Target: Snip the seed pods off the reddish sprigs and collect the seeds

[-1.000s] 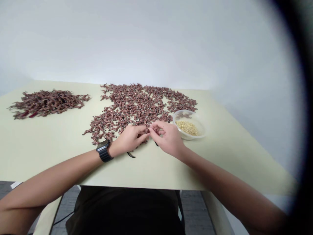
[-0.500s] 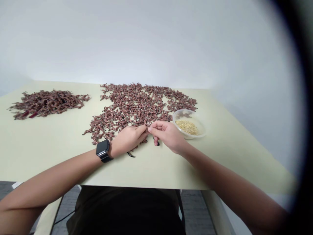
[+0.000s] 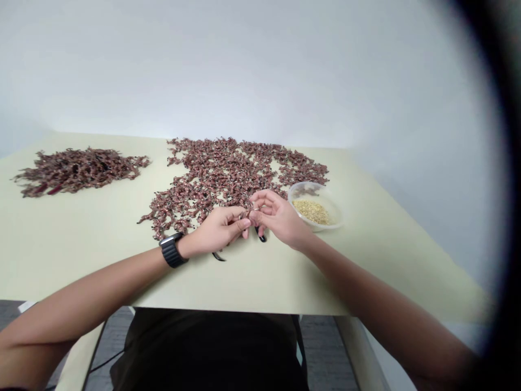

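Observation:
My left hand, with a dark watch on its wrist, is pinched closed near the front of a wide spread of small reddish-brown pieces. Fingertips almost meet those of my right hand, which is closed too. A small brownish piece shows between the two hands, too small to make out well. Below the fingers, a black tool is partly hidden, and its curved dark end lies on the table. Just right of my right hand stands a clear round bowl holding small gold-coloured bits.
A second heap of reddish-brown pieces lies at the left of the pale yellow table. A white wall rises behind. The table's front edge runs close to the body.
My left hand has turned, its thumb now showing and the watch face angled away. The fingers of my right hand have lifted slightly and spread a little.

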Tool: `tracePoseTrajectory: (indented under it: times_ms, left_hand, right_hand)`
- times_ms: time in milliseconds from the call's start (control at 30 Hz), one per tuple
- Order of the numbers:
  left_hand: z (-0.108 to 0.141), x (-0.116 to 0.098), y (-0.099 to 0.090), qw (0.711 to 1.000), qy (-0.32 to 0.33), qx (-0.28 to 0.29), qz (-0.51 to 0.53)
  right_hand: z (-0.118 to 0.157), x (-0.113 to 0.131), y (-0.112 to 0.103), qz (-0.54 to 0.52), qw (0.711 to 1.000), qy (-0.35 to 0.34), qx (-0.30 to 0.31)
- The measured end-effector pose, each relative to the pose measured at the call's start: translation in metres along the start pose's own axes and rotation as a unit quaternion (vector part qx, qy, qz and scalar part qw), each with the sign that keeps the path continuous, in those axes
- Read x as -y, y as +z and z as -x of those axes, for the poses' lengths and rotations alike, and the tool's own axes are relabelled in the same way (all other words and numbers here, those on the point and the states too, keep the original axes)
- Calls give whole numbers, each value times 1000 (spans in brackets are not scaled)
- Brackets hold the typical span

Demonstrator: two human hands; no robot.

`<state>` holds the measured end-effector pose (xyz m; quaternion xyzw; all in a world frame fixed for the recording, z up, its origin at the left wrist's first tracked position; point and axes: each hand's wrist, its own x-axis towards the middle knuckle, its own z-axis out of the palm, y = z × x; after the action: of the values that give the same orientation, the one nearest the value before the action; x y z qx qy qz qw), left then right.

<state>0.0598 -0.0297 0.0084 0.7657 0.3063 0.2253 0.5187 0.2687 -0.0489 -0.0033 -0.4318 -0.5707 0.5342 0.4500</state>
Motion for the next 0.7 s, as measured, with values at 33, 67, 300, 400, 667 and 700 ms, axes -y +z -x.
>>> tracePoseTrajectory:
  times_ms: [33,67,300,400,667,700]
  left_hand:
    - [-1,1,0,998,-9,19,53]
    - [-2,2,-1,994,-16,34,99]
    - [-5,0,-1,979,-48,-6,200]
    - [-2,-4,1,991,-31,-61,116]
    - [-2,1,4,994,-3,-103,29]
    - [-4,3,4,993,-11,-105,46]
  right_hand:
    - [0,1,0,0,1000,-12,8]
    - [0,3,0,7,1000,-23,19]
    - [1,1,0,120,988,-66,-71]
    - [2,-2,2,147,983,-66,-93]
    - [4,18,-10,246,950,-130,-142]
    - [3,23,-18,257,940,-141,-174]
